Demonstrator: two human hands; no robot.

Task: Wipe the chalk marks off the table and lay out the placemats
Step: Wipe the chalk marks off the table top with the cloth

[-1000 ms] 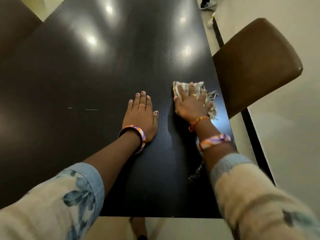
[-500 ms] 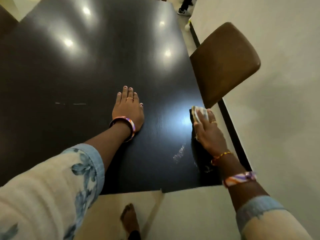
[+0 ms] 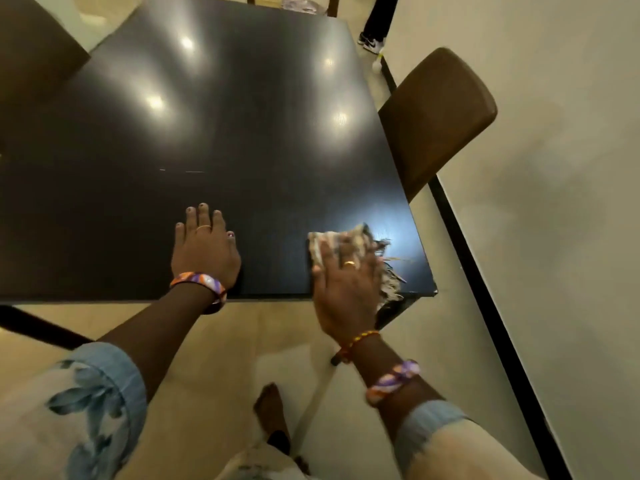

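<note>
A dark glossy table fills the view. My left hand rests flat on it near the front edge, fingers straight. My right hand presses a checked, fringed cloth onto the table's near right corner, fingers spread over the cloth. A short faint white chalk line shows on the table beyond my left hand. No placemats are clearly in view.
A brown padded chair stands at the table's right side. Another dark chair is at the far left. A person's foot in a sneaker stands beyond the far right corner. My bare foot is on the tiled floor below.
My right hand has dragged the cloth back to the near right corner; the chalk smear seen there half a second ago is gone. My left hand stays flat on the table.
</note>
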